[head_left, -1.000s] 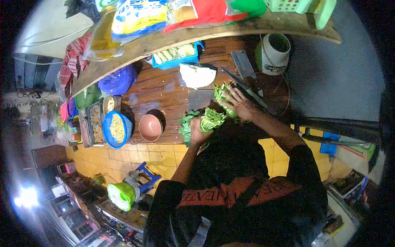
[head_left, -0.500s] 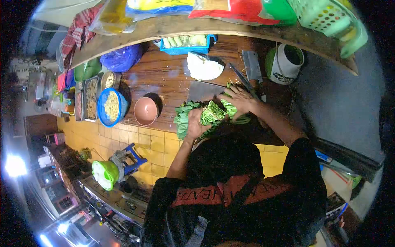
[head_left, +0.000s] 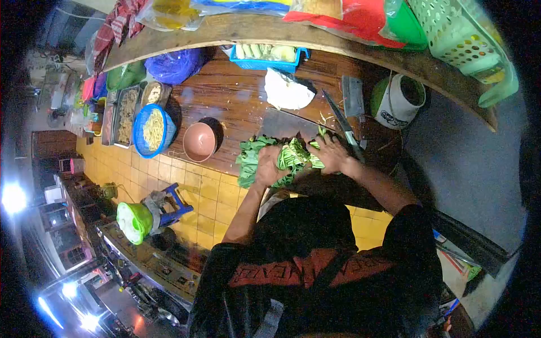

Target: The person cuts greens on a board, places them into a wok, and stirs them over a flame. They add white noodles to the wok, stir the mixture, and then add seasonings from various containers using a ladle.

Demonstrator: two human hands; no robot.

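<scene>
A bundle of leafy green vegetables (head_left: 294, 154) lies at the table's near edge, leaves to the left and cut stems facing right. My left hand (head_left: 270, 166) is wrapped round its leafy part. On the stems at the right rests my right hand (head_left: 331, 154), its fingers curled over them. Beneath and behind the bundle is a dark cutting board (head_left: 282, 121). Just beyond my right hand lies a knife (head_left: 338, 114), its blade pointing away. A white bag or paper (head_left: 287, 89) sits past the board.
Left on the table are a pink bowl (head_left: 199, 142) and a blue basket of pale strips (head_left: 153, 130). At the back stand a blue tray (head_left: 265, 63), a cleaver (head_left: 353, 96) and a white bucket (head_left: 399, 101). A wooden shelf (head_left: 315, 35) overhangs the far side.
My right hand has drawn its fingers in over the stems, which were more spread before. My left hand still holds the leafy part. The whole view has shifted slightly.
</scene>
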